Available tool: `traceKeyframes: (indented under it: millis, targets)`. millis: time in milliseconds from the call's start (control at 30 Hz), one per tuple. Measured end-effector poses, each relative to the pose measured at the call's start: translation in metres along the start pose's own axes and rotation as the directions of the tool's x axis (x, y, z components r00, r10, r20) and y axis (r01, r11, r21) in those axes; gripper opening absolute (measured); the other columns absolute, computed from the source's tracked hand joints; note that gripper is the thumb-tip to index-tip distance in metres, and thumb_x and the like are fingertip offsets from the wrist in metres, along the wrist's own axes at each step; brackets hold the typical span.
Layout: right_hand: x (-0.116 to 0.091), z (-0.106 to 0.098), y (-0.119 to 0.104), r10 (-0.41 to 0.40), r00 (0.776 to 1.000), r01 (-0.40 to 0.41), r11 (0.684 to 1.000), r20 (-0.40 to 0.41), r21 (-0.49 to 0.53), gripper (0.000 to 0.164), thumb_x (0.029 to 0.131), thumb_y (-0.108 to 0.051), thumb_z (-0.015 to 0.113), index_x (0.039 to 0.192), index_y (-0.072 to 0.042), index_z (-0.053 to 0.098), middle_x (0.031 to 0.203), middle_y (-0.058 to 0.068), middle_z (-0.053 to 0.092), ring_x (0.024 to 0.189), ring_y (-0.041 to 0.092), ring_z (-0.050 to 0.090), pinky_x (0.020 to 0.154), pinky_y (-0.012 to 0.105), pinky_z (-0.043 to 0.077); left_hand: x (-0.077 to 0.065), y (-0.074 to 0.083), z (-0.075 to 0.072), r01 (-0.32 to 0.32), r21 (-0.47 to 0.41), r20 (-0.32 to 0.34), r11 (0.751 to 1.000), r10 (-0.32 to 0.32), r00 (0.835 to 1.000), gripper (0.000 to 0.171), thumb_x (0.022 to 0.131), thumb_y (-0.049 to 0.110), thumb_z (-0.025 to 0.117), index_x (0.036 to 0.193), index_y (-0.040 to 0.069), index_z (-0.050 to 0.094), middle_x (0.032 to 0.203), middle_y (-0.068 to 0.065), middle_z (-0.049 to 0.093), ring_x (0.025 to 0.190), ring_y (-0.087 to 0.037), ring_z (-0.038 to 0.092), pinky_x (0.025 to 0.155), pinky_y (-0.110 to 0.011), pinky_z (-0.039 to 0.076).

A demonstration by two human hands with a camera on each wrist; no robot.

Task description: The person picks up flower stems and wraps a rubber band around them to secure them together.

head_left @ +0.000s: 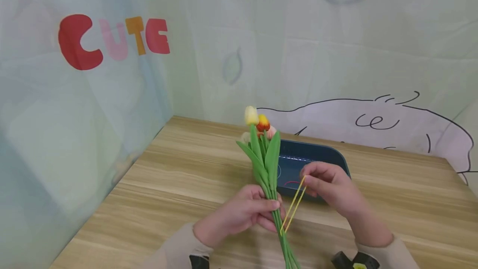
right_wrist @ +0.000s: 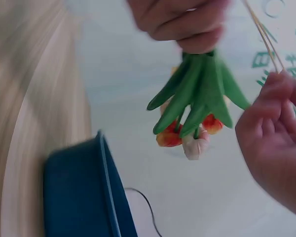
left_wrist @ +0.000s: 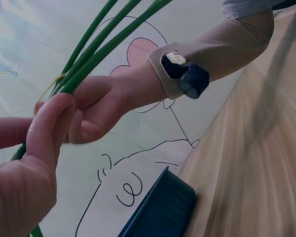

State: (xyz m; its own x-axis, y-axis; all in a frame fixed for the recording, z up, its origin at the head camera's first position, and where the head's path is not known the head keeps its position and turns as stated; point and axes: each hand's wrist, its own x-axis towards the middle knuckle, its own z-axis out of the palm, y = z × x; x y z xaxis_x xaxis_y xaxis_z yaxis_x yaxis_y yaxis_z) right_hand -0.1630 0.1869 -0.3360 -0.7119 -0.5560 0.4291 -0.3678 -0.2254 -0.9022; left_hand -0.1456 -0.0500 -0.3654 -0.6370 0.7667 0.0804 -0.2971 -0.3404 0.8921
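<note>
A bunch of artificial tulips point(head_left: 272, 163), with green leaves and cream, orange-yellow and pink heads, stands tilted over the table. My left hand point(head_left: 242, 211) grips its stems below the leaves, thumb across the front. Between thumb and fingers, my right hand point(head_left: 334, 188) pinches a yellow rubber band point(head_left: 293, 203), stretched from the stems just under the left hand. In the left wrist view the band meets the bare green stems point(left_wrist: 96, 47). The flower heads point(right_wrist: 193, 147) hang downward in the right wrist view. How far the band goes round the stems is hidden.
Behind the right hand a dark blue tray point(head_left: 311, 144) sits on the wooden table point(head_left: 179, 173), with a thin red loop or strand point(head_left: 291, 182) in it. Printed cloth walls point(head_left: 209, 53) close off the table's left and back edges.
</note>
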Motion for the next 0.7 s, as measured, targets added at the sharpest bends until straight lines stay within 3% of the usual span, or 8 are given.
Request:
traceKeyframes:
  millis: [67,167,267,367,433,533,700]
  targets:
    - [0.0,-0.007,-0.001,-0.078,0.987,0.04,0.965,0.139,0.261,0.025,0.1,0.005,0.039,0.101,-0.007,0.06,0.077,0.001,0.044,0.06,0.017,0.033,0.047,0.029,0.022,0.0,0.003,-0.002,-0.01,-0.009,0.026,1.0,0.01,1.0,0.005,0.093,0.008,0.058,0.096,0.003,0.059,0.084,-0.001,0.071,0.079,-0.013,0.071,0.071,-0.027,0.061]
    - [0.0,-0.013,-0.004,-0.204,0.942,0.026,0.837,0.267,0.547,0.019,0.103,0.001,0.031,0.095,0.0,0.049,0.077,0.008,0.028,0.058,0.017,0.025,0.046,0.027,0.012,-0.001,0.008,-0.004,-0.058,-0.042,0.085,0.997,0.061,0.995,0.005,0.095,0.007,0.055,0.095,0.007,0.06,0.086,-0.001,0.071,0.081,-0.014,0.071,0.073,-0.026,0.061]
    - [0.0,-0.012,-0.01,-0.293,0.912,0.02,0.731,0.288,0.682,0.016,0.104,-0.002,0.029,0.094,0.003,0.041,0.079,0.009,0.023,0.055,0.015,0.023,0.044,0.024,0.011,-0.003,0.015,-0.006,-0.126,-0.084,0.153,0.988,0.138,0.979,0.012,0.096,0.003,0.049,0.097,0.008,0.06,0.09,-0.001,0.071,0.085,-0.014,0.071,0.075,-0.026,0.061]
    - [-0.001,-0.01,-0.016,-0.357,0.894,0.052,0.682,0.271,0.73,0.017,0.103,-0.001,0.03,0.103,0.004,0.045,0.08,0.009,0.021,0.056,0.014,0.023,0.045,0.022,0.012,-0.007,0.023,-0.007,-0.178,-0.113,0.196,0.978,0.198,0.96,0.013,0.098,0.005,0.048,0.099,0.01,0.059,0.093,0.0,0.071,0.089,-0.014,0.071,0.078,-0.027,0.06]
    - [-0.001,-0.011,-0.017,-0.387,0.885,0.081,0.676,0.259,0.732,0.019,0.102,0.0,0.03,0.109,0.004,0.048,0.079,0.009,0.02,0.057,0.014,0.023,0.046,0.023,0.012,-0.009,0.028,-0.008,-0.21,-0.126,0.199,0.97,0.232,0.952,0.01,0.099,0.008,0.05,0.101,0.011,0.059,0.095,0.001,0.07,0.09,-0.015,0.07,0.08,-0.027,0.06]
    - [-0.004,-0.016,-0.011,-0.393,0.886,0.118,0.703,0.244,0.702,0.017,0.102,0.001,0.032,0.104,0.005,0.048,0.078,0.01,0.019,0.061,0.016,0.024,0.049,0.026,0.012,-0.012,0.035,-0.009,-0.259,-0.149,0.181,0.954,0.284,0.942,0.008,0.099,0.013,0.053,0.103,0.011,0.059,0.097,0.0,0.069,0.092,-0.015,0.07,0.083,-0.028,0.059]
    - [-0.011,-0.024,0.013,-0.345,0.906,0.161,0.818,0.245,0.552,0.012,0.102,0.002,0.031,0.097,0.002,0.042,0.085,0.011,0.029,0.072,0.022,0.03,0.057,0.032,0.018,-0.014,0.045,-0.008,-0.32,-0.245,0.135,0.915,0.359,0.923,0.01,0.1,0.011,0.051,0.104,0.009,0.06,0.096,-0.002,0.068,0.094,-0.015,0.069,0.088,-0.028,0.057]
